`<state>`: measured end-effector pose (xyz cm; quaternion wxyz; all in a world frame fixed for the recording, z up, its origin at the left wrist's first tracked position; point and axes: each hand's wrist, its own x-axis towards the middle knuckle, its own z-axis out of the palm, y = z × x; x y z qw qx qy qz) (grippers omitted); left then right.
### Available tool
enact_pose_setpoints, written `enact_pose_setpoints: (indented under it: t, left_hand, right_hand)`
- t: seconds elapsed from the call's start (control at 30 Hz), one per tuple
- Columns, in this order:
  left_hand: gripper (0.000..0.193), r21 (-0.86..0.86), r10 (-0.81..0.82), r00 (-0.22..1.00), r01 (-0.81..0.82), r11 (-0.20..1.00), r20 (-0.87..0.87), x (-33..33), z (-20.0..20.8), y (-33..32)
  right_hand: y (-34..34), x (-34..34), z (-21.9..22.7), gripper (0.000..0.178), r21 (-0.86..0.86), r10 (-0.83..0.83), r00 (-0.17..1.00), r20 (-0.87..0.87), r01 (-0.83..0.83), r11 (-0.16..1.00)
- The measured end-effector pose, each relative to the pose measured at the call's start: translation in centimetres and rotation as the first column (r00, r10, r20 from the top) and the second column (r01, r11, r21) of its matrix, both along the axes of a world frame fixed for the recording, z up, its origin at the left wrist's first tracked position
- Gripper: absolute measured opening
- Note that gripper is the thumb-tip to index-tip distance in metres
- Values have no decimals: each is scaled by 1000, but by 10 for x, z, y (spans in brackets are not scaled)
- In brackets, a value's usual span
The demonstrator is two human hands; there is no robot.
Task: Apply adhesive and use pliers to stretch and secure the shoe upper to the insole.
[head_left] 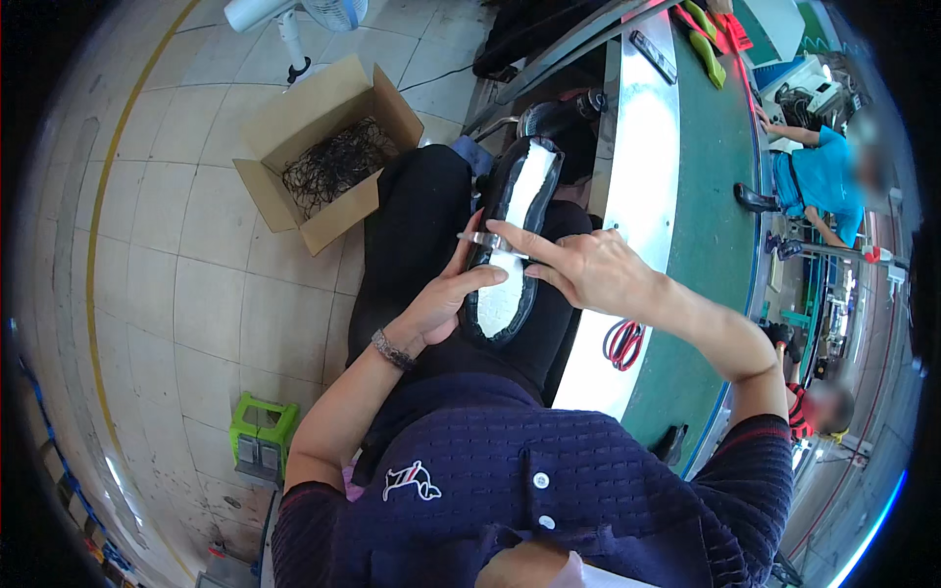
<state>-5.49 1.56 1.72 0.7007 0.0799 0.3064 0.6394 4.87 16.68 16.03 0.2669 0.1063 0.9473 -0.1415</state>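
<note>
Across my lap lies a black shoe upper (539,218) with a white underside facing up, its black edge folded inward all round. My left hand (439,306) is closed around the shoe's left side, the thumb pressed on the white underside. My right hand (606,274) grips a flat, shiny metal blade-like tool (478,238) laid crosswise over the middle of the shoe. The right index finger stretches along the tool, and its tip is close to the left fingers. The tool's handle is hidden in the right hand.
To the left stand an open cardboard box (276,149) of tangled black strips, a white fan (292,41) and a green stool (263,419). On my right runs a green-topped bench (698,167) with a metal ledge bearing red-and-black-handled scissors (623,345) and a dark handheld device (654,57). Co-workers sit beyond.
</note>
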Motion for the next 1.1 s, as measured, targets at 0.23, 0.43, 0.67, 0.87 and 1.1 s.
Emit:
enact_pose_setpoints:
  t: [0.23, 0.43, 0.67, 0.87, 1.1]
  left_hand:
    - [94, -11, -30, 999, 30, 999, 22, 0, -1, 0]
    - [101, -43, -25, 997, 29, 999, 78, -1, -2, -1]
    - [108, -15, -93, 995, 93, 996, 27, -5, 1, -2]
    - [98, 78, -19, 998, 24, 997, -66, -2, -7, -5]
    - [69, 167, -41, 916, -29, 986, 399, 3, -13, -20]
  right_hand:
    - [-12, 13, -14, 65, 171, 148, 985, -89, -131, 977]
    - [-12, 17, -12, 65, 116, 157, 945, -286, -129, 985]
    - [-7, 15, -7, 70, 86, 67, 994, -90, -59, 995]
    - [-1, 16, -18, 68, -73, -119, 981, -150, 109, 991]
    - [3, 41, 12, 78, 123, 137, 990, -44, -131, 984]
